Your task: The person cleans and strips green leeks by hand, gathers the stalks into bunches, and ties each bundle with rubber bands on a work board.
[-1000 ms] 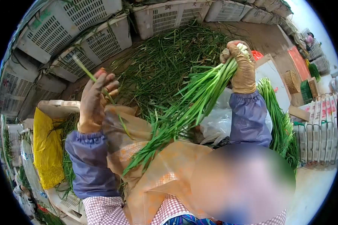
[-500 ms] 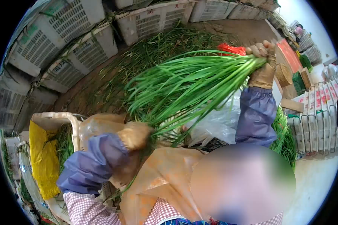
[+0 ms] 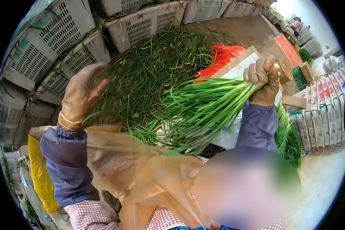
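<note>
Gloved in tan, my right hand [image 3: 265, 82] grips a bunch of long green leafy stalks [image 3: 211, 105] by the pale stem end. The leaves fan out leftward over the apron [image 3: 153, 180]. My left hand [image 3: 80, 92], also in a stained glove, is raised at the left with thumb and fingers apart. No held thing shows in it, and a thin green leaf [image 3: 97, 114] hangs just below it. Loose green leaves [image 3: 161, 65] cover the floor in a heap beyond the hands.
White slotted crates [image 3: 142, 27] line the back and left. Red strips [image 3: 222, 57] lie beside a board [image 3: 241, 67]. Another green bunch [image 3: 287, 138] and stacked white crates [image 3: 322, 119] stand right. A yellow sack [image 3: 41, 176] is at left. A person [image 3: 296, 25] is far back.
My left hand has risen from the lap to the upper left and opened. My right hand has lowered slightly with the bunch. The view has shifted, showing more of the red strips and the board.
</note>
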A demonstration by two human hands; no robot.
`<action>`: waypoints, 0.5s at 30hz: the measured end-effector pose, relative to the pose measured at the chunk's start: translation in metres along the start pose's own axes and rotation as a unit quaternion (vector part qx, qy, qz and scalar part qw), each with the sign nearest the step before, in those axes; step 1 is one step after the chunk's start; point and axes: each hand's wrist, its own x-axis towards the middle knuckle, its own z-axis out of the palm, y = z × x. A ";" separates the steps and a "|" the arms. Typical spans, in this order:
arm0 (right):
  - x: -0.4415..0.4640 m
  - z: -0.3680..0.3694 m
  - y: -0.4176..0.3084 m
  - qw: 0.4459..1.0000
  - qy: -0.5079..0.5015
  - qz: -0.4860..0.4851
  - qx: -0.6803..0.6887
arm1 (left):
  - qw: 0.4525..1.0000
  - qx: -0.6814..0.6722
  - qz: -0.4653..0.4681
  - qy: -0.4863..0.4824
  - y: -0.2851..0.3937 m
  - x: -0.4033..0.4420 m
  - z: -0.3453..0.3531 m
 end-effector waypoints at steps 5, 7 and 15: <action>0.000 0.001 0.017 0.993 0.086 0.025 0.073 | 0.940 -0.341 0.011 0.008 0.082 0.001 0.047; -0.003 -0.005 0.022 0.986 0.129 0.039 0.094 | 0.941 -0.307 0.134 0.047 0.095 -0.005 0.070; -0.009 -0.026 0.037 0.957 0.222 0.065 0.177 | 0.982 0.013 0.145 -0.124 0.076 -0.017 0.151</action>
